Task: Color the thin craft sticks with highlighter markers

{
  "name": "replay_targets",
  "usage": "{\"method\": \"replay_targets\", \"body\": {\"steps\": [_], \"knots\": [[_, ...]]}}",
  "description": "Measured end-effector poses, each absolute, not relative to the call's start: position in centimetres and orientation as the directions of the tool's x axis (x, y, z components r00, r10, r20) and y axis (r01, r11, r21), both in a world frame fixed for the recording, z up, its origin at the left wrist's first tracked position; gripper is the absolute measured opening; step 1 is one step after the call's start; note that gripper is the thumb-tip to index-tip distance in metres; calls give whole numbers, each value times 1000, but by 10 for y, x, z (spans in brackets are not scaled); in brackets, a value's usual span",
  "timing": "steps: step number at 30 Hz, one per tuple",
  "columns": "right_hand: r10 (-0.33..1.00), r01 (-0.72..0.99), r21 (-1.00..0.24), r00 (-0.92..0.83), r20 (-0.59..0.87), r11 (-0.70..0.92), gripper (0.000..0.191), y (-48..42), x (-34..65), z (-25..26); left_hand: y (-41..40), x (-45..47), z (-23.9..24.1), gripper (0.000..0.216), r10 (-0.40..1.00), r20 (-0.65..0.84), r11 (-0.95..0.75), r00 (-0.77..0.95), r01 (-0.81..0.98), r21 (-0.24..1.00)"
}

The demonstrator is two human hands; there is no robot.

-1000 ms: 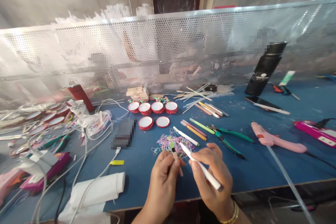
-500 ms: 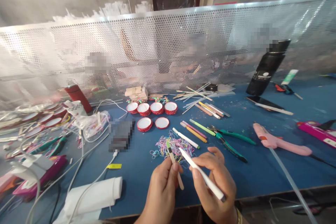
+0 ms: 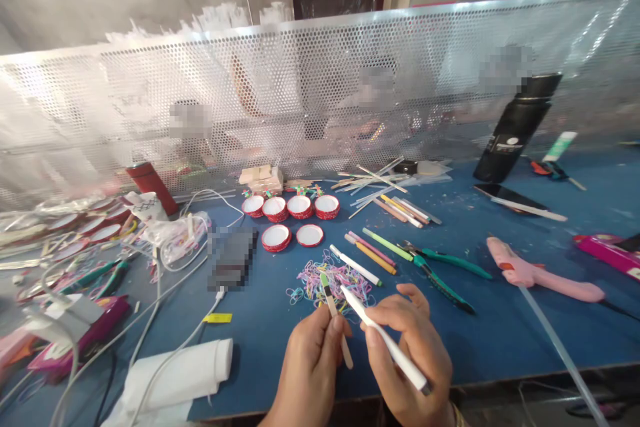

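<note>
Between the thumb and fingers of my left hand [image 3: 311, 359] is a wooden craft stick [image 3: 346, 351], its upper end coloured green with a black band below. My right hand [image 3: 413, 340] grips a white marker pen [image 3: 395, 350], tip pointing up and left, close beside the stick but apart from it. Just beyond both hands lies a pile of coloured rubber bands [image 3: 313, 275]. A white marker with a green end [image 3: 356, 265] rests behind the pile, along with orange, pink and light green markers [image 3: 387, 245].
Green-handled pliers [image 3: 440, 273] and a pink glue gun [image 3: 545, 277] lie to the right. Red-rimmed lids [image 3: 310, 235] sit in stacks further back. A phone [image 3: 234, 257], cables and a white roll [image 3: 175, 373] are on the left. Behind stands a perforated metal screen [image 3: 280, 93].
The view has shifted slightly. Both hands keep the same hold on the stick and the marker, with hardly any movement.
</note>
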State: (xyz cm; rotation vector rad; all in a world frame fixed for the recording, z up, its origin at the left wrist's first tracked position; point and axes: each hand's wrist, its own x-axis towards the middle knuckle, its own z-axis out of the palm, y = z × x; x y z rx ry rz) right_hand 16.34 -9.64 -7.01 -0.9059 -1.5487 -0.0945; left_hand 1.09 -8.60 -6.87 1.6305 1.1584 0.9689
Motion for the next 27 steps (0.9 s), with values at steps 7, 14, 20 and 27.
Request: {"method": "replay_targets", "body": {"steps": [7, 14, 20, 27], "knots": [[485, 583, -440, 88, 870, 684, 18, -96, 163, -70, -85, 11, -68, 41, 957, 111, -184, 267, 267, 946], [476, 579, -425, 73, 877, 695, 19, -94, 163, -69, -86, 11, -65, 42, 955, 104, -180, 276, 263, 948], [484, 577, -435, 78, 872, 691, 19, -96, 164, -71, -86, 11, -66, 41, 959, 110, -180, 262, 263, 948], [479, 577, -427, 71, 875, 696, 20, -95, 164, -71, -87, 10, -68, 42, 957, 100, -176, 271, 274, 945]]}}
